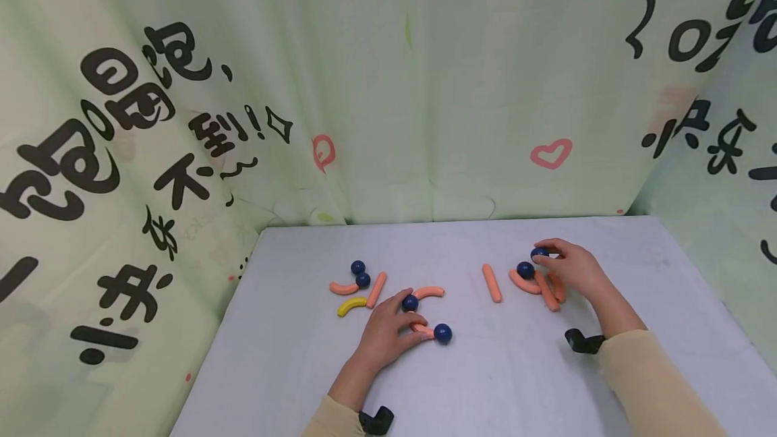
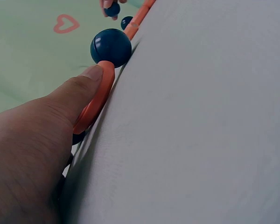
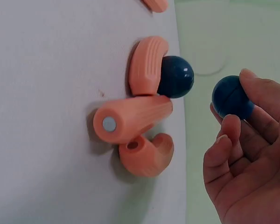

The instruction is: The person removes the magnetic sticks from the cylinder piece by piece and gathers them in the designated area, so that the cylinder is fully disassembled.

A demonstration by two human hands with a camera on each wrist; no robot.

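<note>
My left hand (image 1: 388, 334) grips a curved orange rod (image 2: 99, 95), the thumb lying along it. One end of that rod touches a dark blue ball (image 2: 111, 47). Another blue ball (image 1: 410, 303) sits by the left fingers, touching a second curved orange rod (image 1: 432, 292). My right hand (image 1: 573, 267) pinches a blue ball (image 3: 232, 98) between thumb and fingers, apart from the pieces beside it. Those pieces are a blue ball (image 3: 176, 77), a curved orange rod (image 3: 145, 70), a straight orange rod (image 3: 135, 119) with a metal disc in its end, and another curved one (image 3: 149, 156).
Left of the left hand lie two blue balls (image 1: 362, 280), a curved orange rod (image 1: 344, 288), a straight orange rod (image 1: 376, 290) and a curved yellow rod (image 1: 352, 306). Between the hands lies a straight orange rod (image 1: 492, 283). Printed curtains (image 1: 461, 86) surround the white table (image 1: 485, 383).
</note>
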